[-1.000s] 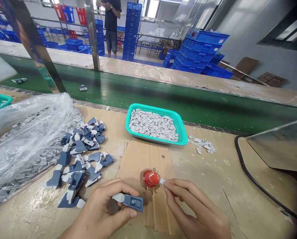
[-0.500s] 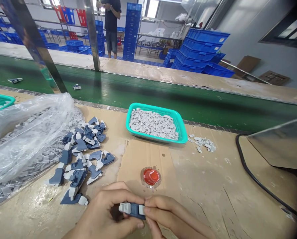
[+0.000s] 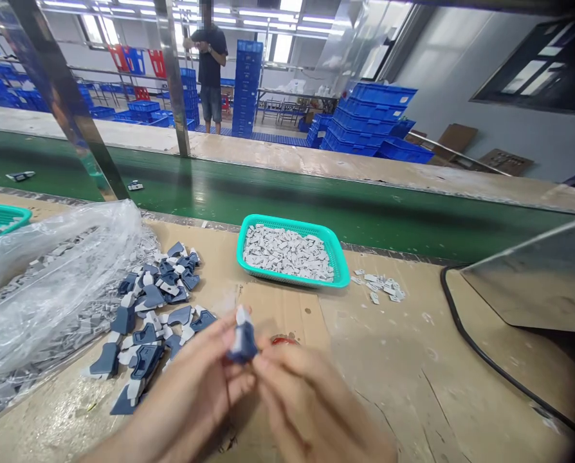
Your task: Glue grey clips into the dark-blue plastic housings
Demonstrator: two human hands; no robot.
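While the blur of movement softens its edges, a navy-blue and light-grey moulded plastic part sits between the two hands, above the worktop. The left hand has it, fingers curled close around its side; the right hand is drawn into a pinch at its lower right end. Just behind the fingers peeks a glossy red object, mostly hidden, on a flat brown cardboard sheet.

Beyond it, here's a turquoise perforated plastic basket, well filled with small light-grey plastic pieces, more of them scattered loose to its right. Over on the left, a big clear plastic bag bulges with grey pieces, a heap of navy-and-grey parts beside it, and a second turquoise basket cuts into view.

Past the tan worktop runs a green conveyor belt, two parts lying on it; farther back, stacked blue plastic crates and a standing person in dark clothing.
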